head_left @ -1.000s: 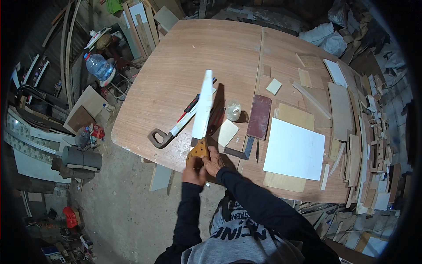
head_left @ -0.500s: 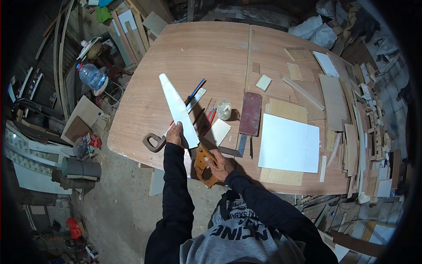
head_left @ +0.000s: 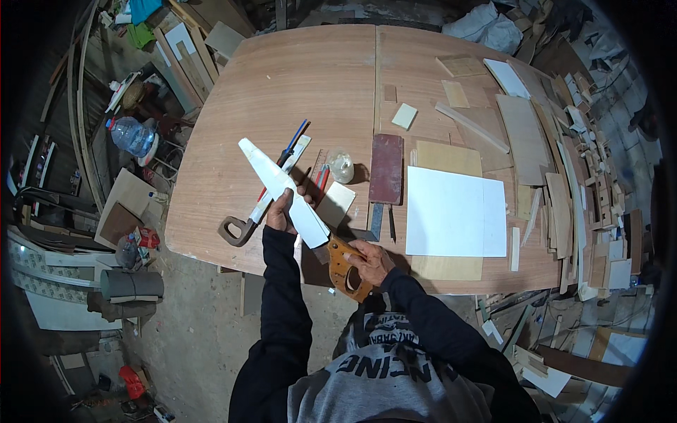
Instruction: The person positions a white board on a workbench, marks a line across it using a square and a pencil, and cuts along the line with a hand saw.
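Observation:
I hold a handsaw across my body over the near edge of the table, its blade covered by a white sleeve [head_left: 264, 169] and pointing far left. My right hand [head_left: 374, 261] is closed on the saw's orange-brown wooden handle [head_left: 341, 262]. Around the white-covered blade, near its middle, my left hand [head_left: 281, 215] is closed, fingers curled over the right side. Beneath it on the table lies a second tool with a brown loop handle [head_left: 237, 231], partly hidden. Just beyond are red pencils [head_left: 323, 178], a clear jar [head_left: 341, 168] and a small cream board [head_left: 337, 203].
On the wooden table [head_left: 303, 77], a dark red block [head_left: 386, 169] stands beside a metal square [head_left: 375, 224]. To the right lie a large white sheet [head_left: 455, 211] and several wood strips. A water bottle [head_left: 131, 135] is left of the table, near leaning boards.
The saw has swung so that its blade tip leans further left and its handle sits further right. My left fingers now show curled over the blade. The whole view has shifted slightly.

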The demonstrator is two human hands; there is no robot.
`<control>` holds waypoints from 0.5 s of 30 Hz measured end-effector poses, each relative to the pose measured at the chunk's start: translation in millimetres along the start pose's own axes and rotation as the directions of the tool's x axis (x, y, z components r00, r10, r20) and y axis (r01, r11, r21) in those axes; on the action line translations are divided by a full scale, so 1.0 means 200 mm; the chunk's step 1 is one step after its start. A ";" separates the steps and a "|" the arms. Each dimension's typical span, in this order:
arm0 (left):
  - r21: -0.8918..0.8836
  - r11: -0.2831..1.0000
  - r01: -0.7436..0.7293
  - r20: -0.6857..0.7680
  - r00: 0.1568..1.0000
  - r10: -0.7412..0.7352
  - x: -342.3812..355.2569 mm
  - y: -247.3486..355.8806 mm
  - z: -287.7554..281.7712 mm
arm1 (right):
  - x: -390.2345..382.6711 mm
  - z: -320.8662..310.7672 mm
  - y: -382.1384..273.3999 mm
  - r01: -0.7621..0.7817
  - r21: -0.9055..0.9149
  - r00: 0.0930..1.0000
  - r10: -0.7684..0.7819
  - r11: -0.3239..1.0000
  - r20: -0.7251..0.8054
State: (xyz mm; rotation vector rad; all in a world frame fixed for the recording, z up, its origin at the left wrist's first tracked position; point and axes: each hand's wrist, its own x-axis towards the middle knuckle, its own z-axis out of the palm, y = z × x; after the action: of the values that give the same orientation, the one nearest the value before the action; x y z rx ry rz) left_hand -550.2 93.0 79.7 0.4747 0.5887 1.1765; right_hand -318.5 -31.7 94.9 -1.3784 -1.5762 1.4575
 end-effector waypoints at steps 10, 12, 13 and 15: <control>0.028 0.997 -0.071 0.034 0.997 0.070 -0.03 -0.01 0.06 | -0.03 -0.08 -0.02 -0.042 0.081 0.998 0.039 0.996 0.041; 0.062 0.997 -0.056 0.001 0.998 0.056 -0.04 -0.02 0.10 | -0.03 -0.11 -0.03 -0.154 0.243 0.986 0.133 0.958 0.101; 0.061 0.997 -0.056 0.001 0.998 0.056 -0.04 -0.02 0.13 | -0.04 -0.13 -0.03 -0.267 0.391 0.961 0.216 0.881 0.172; 0.116 0.987 -0.107 0.005 0.994 0.108 -0.04 -0.02 0.17 | -0.05 -0.14 -0.03 -0.263 0.384 0.963 0.215 0.885 0.165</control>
State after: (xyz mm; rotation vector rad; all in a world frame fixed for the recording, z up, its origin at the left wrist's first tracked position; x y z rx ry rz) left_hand -527.9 83.1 103.7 0.6113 0.6419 1.2494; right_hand -291.9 -29.7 109.3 -1.2881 -1.1058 1.9181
